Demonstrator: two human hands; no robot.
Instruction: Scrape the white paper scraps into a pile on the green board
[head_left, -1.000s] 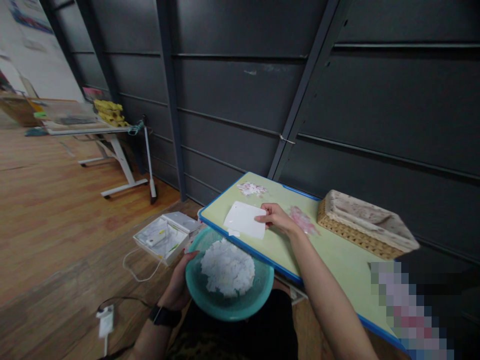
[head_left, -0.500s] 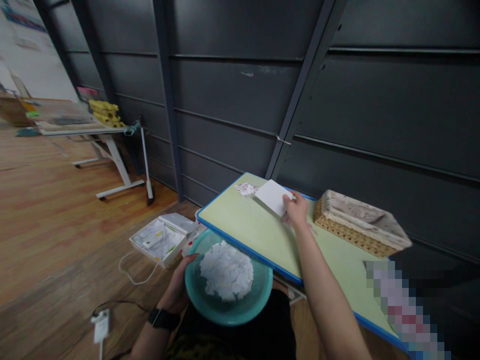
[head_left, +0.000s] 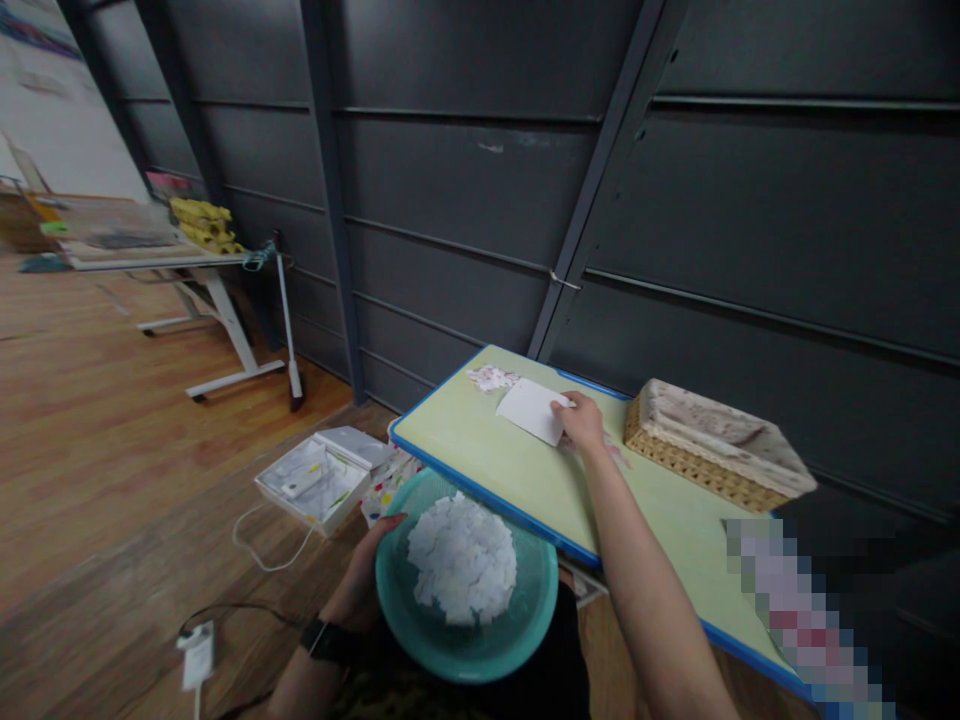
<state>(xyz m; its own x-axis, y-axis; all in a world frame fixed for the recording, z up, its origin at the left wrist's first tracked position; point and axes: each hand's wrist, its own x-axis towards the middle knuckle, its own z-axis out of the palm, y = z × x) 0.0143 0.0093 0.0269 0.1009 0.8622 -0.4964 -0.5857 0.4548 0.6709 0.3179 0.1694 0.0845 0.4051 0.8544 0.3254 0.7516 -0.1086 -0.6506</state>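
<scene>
The right hand pinches a white card over the table, the left hand clasping a green basin.

The right hand pinches a white sheet, smooth and matt like card. Left of that grip, past the sheet, lie matt, paper-like flakes. Beneath it, the tabletop looks smooth and laminated, faintly sheeny. Right of it, the basket is rough woven wicker with a printed cloth liner. Under the left hand's grip, the basin looks like semi-gloss plastic, its scraps ragged matt paper. Beyond both grips, the wall resembles painted metal, dully shiny.
</scene>
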